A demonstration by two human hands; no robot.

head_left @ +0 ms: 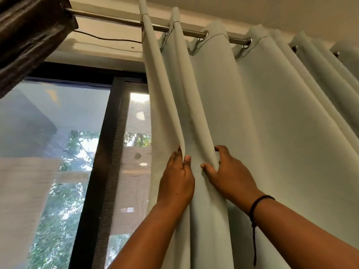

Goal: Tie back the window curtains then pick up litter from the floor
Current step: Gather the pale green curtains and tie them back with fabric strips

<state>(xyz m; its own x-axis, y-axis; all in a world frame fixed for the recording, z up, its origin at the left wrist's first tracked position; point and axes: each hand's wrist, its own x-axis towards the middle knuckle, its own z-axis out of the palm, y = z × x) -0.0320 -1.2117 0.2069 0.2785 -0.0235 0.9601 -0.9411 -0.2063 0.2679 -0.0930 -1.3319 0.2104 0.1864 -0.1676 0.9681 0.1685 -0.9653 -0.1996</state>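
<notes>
To the left of the pale curtain (262, 117) I see open room in front of the window glass (54, 123), crossed only by the dark window frame (103, 152). Overhead the metal rod (120, 20) and a dark curtain (29, 35) at upper left block the way. To the right, the curtain's folds fill everything.

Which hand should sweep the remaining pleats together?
Right, probably. The right hand already pinches a curtain fold beside the ungathered pleats; the left hand is holding the leading edge by the window.
</notes>
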